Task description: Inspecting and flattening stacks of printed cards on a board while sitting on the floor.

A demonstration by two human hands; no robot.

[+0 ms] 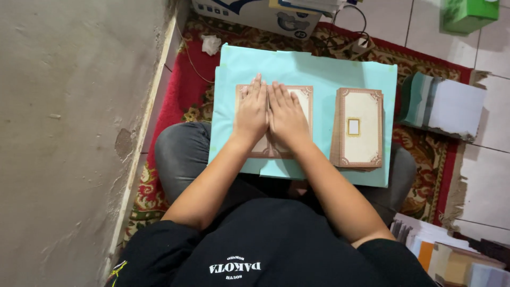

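Both my hands flat, fingers together, side by side: left hand, right hand, palms pressing cream card with brown border, which lies mid-board on pale blue board across my lap. Nothing gripped. I judge step as pressing or creasing card; next move likely needs even downward pressure. Stack of same cards just beside, right. Paper pile on floor, well apart. Nothing blocks.

Home floor, patterned rug, white tiles, paper stacks
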